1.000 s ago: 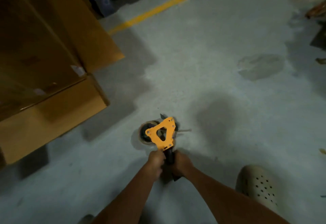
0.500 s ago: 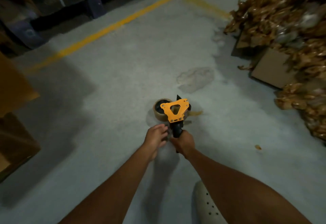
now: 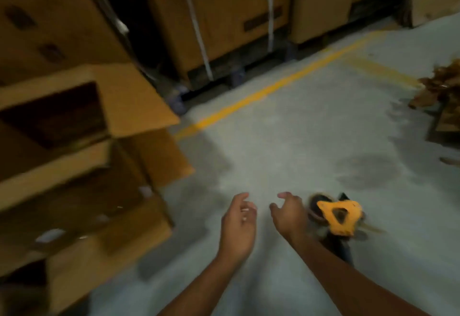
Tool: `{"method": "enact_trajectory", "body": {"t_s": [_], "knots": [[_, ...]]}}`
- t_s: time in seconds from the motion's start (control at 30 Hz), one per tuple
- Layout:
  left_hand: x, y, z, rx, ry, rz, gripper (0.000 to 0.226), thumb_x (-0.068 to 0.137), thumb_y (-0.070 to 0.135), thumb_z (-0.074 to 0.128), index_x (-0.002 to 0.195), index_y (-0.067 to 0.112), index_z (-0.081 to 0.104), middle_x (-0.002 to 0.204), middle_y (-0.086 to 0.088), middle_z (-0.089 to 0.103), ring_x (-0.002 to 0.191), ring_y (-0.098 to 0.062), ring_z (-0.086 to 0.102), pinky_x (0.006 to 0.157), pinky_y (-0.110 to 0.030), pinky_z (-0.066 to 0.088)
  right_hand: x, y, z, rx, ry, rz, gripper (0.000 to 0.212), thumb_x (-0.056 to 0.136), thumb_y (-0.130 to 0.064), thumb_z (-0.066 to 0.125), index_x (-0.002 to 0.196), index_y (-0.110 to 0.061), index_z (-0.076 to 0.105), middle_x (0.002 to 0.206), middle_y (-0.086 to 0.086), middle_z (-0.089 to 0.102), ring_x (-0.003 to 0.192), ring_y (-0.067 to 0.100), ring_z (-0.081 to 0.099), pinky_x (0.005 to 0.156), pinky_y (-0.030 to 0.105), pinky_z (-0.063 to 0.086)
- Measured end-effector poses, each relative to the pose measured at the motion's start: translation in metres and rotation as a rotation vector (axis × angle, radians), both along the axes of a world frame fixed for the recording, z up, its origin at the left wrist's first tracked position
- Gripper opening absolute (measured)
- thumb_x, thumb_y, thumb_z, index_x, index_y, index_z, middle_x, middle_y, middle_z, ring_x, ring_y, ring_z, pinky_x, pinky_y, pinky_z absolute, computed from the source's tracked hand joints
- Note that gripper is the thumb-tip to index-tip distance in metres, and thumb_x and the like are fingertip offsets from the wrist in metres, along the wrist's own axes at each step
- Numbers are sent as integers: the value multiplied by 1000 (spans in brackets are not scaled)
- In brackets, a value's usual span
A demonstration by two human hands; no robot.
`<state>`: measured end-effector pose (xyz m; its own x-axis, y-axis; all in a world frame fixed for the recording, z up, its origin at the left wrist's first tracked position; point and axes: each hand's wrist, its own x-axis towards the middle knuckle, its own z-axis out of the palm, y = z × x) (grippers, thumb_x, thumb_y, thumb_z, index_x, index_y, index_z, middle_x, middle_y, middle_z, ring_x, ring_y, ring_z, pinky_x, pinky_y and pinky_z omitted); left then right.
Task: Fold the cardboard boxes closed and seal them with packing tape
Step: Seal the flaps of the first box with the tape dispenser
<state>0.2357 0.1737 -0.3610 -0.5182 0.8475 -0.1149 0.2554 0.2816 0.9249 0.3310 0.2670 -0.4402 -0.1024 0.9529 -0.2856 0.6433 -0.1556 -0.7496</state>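
An orange tape dispenser with a roll of brown tape lies on the grey concrete floor, lower right of centre. My right hand hovers just left of it, fingers loosely curled, holding nothing. My left hand hangs beside it, also empty and relaxed. A large cardboard box stands at the left with its flaps spread out and its dark inside showing. The picture is blurred by motion.
Tall strapped cartons on pallets line the back behind a yellow floor line. A heap of brown scrap lies at the right edge. A dark stain marks the floor.
My right hand has let go of the tape dispenser, which now lies on the floor. Both hands have moved left toward the open box, and the view has swung left.
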Motion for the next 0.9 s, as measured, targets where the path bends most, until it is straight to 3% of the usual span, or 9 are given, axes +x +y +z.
{"method": "enact_trajectory", "body": {"t_s": [0.13, 0.27, 0.37, 0.43, 0.57, 0.63, 0.7, 0.8, 0.9], "knots": [[-62, -39, 130, 396, 377, 70, 19, 95, 14, 49, 98, 22, 66, 91, 7, 68, 86, -4, 64, 74, -25, 50, -112, -17, 129, 151, 315, 172, 32, 90, -35, 62, 115, -15, 65, 116, 8, 62, 105, 26, 61, 95, 35, 47], [-129, -59, 269, 757, 915, 80, 17, 86, 3, 49, 84, 6, 65, 80, 0, 60, 76, -10, 54, 68, -18, 41, -193, -42, 247, 227, 500, 300, 24, 96, -36, 50, 91, -20, 67, 98, 2, 68, 92, 21, 59, 72, 32, 44], [-207, -62, 300, 231, 1057, 122, 15, 95, 12, 54, 105, 17, 64, 99, 3, 61, 93, -12, 58, 75, -23, 49, -240, -56, 283, 386, 265, 588, 28, 97, -21, 52, 122, -19, 65, 125, 9, 62, 117, 28, 54, 92, 34, 46], [-263, -70, 279, -274, 961, 22, 40, 91, 24, 67, 130, 23, 55, 127, 0, 58, 115, -17, 55, 93, -31, 50, -260, -60, 274, 285, 54, 763, 47, 93, -18, 55, 140, -20, 50, 143, 12, 49, 130, 32, 45, 104, 41, 44], [-318, -100, 214, -830, 794, -115, 87, 77, 65, 70, 146, 22, 40, 147, -5, 45, 135, -27, 42, 114, -50, 29, -259, -72, 229, 75, 26, 702, 49, 85, -16, 64, 130, -18, 47, 122, 9, 58, 108, 28, 57, 86, 39, 52], [-323, -107, 195, -854, 843, -53, 90, 71, 75, 68, 142, 24, 43, 142, -3, 50, 132, -26, 45, 112, -54, 27, -250, -76, 211, 2, 62, 631, 32, 83, -13, 61, 114, -14, 53, 106, 10, 62, 94, 27, 60, 71, 37, 51], [-326, -104, 190, -812, 814, -29, 88, 68, 71, 74, 138, 24, 47, 133, -2, 55, 121, -24, 53, 99, -44, 43, -244, -78, 200, -46, 100, 562, 18, 84, -5, 58, 99, -13, 52, 100, 10, 59, 92, 28, 59, 66, 35, 47], [-324, -102, 192, -747, 835, -63, 68, 71, 61, 78, 124, 27, 53, 110, 4, 57, 96, -16, 55, 74, -30, 46, -239, -82, 199, -59, 112, 545, 24, 85, 4, 51, 75, -15, 42, 75, 8, 44, 67, 21, 42, 52, 28, 30], [-297, -102, 204, -560, 1103, -124, 38, 82, 56, 70, 103, 29, 53, 95, 9, 59, 80, -8, 51, 65, -26, 41, -228, -82, 205, 7, 120, 423, 10, 83, -5, 57, 90, -13, 57, 89, 7, 61, 80, 25, 58, 64, 34, 51]]}}
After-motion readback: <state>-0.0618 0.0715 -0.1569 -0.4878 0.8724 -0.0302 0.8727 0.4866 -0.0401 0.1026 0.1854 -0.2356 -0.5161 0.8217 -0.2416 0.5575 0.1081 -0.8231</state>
